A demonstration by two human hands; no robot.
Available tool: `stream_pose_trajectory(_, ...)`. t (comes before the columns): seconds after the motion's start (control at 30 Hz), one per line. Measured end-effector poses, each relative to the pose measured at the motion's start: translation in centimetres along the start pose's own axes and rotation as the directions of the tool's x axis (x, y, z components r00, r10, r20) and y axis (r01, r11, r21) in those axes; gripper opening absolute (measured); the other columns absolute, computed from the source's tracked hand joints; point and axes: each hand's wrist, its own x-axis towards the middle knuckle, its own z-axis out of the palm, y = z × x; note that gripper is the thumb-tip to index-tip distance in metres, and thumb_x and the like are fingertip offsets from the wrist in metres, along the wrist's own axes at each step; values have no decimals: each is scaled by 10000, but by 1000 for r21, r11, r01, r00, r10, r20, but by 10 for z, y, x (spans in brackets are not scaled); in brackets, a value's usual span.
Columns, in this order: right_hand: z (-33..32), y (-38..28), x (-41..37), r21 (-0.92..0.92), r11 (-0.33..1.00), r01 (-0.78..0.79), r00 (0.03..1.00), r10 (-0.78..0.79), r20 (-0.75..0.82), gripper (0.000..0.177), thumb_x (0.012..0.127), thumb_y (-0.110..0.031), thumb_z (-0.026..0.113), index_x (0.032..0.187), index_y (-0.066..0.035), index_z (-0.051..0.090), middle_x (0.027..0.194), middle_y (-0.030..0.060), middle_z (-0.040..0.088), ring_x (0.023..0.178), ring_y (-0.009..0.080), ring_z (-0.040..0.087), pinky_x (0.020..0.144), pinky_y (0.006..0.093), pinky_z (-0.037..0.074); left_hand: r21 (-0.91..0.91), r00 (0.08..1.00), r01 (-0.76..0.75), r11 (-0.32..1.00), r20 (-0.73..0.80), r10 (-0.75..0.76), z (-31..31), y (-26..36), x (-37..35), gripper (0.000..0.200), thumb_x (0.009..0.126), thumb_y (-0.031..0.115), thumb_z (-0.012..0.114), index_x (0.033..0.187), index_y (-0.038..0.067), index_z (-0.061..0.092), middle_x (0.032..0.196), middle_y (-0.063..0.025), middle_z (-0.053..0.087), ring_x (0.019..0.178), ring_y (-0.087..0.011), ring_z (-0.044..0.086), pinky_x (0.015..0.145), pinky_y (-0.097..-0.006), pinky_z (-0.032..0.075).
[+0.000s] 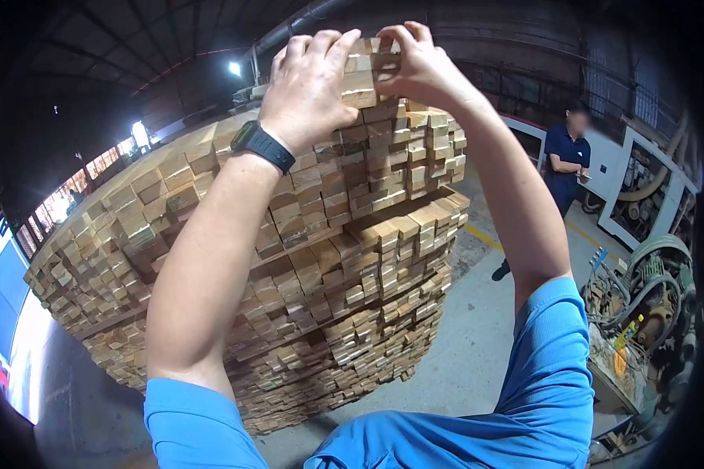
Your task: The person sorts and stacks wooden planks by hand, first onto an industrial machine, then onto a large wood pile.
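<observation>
A tall stack of sawn timber strips (pixel 313 273), end grain facing me, rises in front of me. On its top, a small group of wooden strips (pixel 359 80) stands between my two hands. My left hand (pixel 309 86), with a dark watch (pixel 262 147) on its wrist, presses against the left side of the group, thumb low and fingers curled over the top. From the right, my right hand (pixel 422 70) grips the same strips with bent fingers and thumb. The far ends of the strips are hidden.
A person in dark clothing (pixel 565 168) stands beyond the stack at the right, near a white-framed machine (pixel 630 187). Closer on the right is machinery with hoses (pixel 653 289). Grey concrete floor (pixel 465 336) with a yellow line (pixel 485 237) lies beside the stack.
</observation>
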Motion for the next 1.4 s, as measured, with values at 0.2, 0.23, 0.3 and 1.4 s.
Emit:
stream_pose_trajectory(0.2, -47, -1, -16, 250, 968, -16, 985, -27, 168, 879, 832, -506, 782, 1521, -99, 420, 1405, 262, 501, 1246, 407, 581, 981, 444, 539, -154, 996, 88, 984, 19, -86, 6, 3, -6, 1108, 680, 335, 908, 1588, 162, 297, 1474, -143, 420, 1397, -357, 398, 1180, -500, 388)
stream_pose_trajectory(0.23, -69, -13, -26, 431, 885, -175, 968, 75, 239, 939, 826, -527, 788, 1557, -115, 366, 1455, 258, 440, 1286, 387, 547, 989, 434, 540, -254, 989, 144, 956, 15, -145, 5, 4, -9, 1144, 679, 372, 918, 1598, 158, 272, 1485, -160, 408, 1412, -364, 387, 1180, -505, 389)
stream_pose_trajectory(0.3, -53, 22, -9, 668, 645, -371, 928, 237, 287, 934, 866, -610, 739, 1592, -192, 326, 1512, 196, 420, 1388, 276, 444, 1066, 456, 475, -469, 951, 255, 845, -35, -307, 3, 7, -12, 1032, 714, 387, 913, 1537, 82, 369, 1430, -148, 493, 1376, -303, 464, 1129, -444, 430)
stream_pose_trajectory(1.4, 1, 54, -18, 780, -152, -606, 784, 45, 618, 805, 879, -631, 567, 1451, -72, 477, 1375, 234, 559, 1220, 356, 595, 1024, 567, 472, -617, 384, 467, -633, 786, -483, -3, 53, 26, 738, 981, 682, 497, 1456, 118, 464, 1429, -200, 537, 1306, -413, 555, 1003, -668, 527)
